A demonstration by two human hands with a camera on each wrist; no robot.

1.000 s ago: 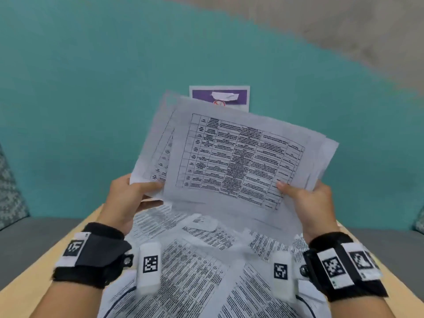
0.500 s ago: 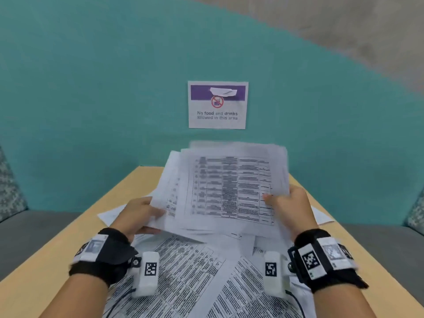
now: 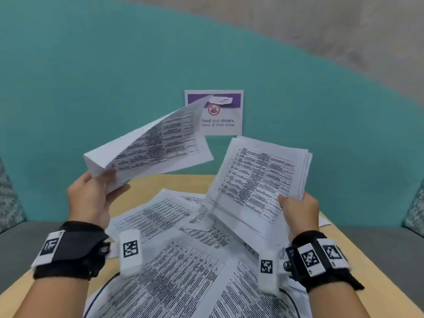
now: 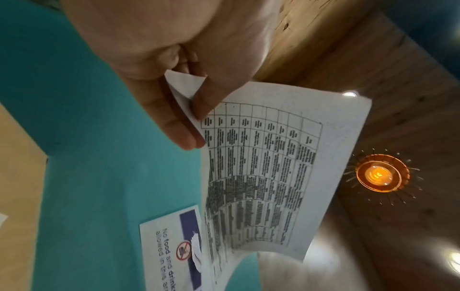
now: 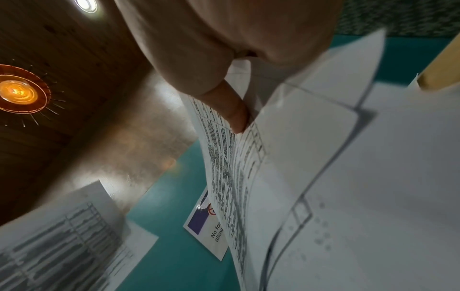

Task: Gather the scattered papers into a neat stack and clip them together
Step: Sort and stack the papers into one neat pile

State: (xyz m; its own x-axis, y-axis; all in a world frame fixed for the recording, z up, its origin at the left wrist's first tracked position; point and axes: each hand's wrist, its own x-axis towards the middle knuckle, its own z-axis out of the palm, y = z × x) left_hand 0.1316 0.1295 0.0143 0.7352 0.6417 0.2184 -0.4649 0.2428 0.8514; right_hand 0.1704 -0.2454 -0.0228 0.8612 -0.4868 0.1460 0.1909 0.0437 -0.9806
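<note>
A person at a light wooden table (image 3: 344, 260) holds printed papers in both hands, above a spread of loose sheets (image 3: 183, 260). The left hand (image 3: 91, 200) pinches the corner of a small sheaf (image 3: 156, 143), thumb on the printed face and fingers (image 4: 174, 126) behind it; the sheaf rises up and to the right, bowed along its length, its far corner crossing a "No food and drinks" notice (image 3: 220, 120) on the teal wall (image 3: 91, 88). The right hand (image 3: 298, 210) grips the lower right corner of a thicker bundle (image 3: 259, 180), thumb pressed on the front and fingers out of sight behind; the bundle stands nearly upright with its page edges fanned unevenly at the right side. Each page is white and carries a ruled table packed with small black text, too blurred to read. The two held lots are apart, with bare wall between them. The sheets on the table overlap at varied angles, some running off its near edge. No clip can be made out.
</note>
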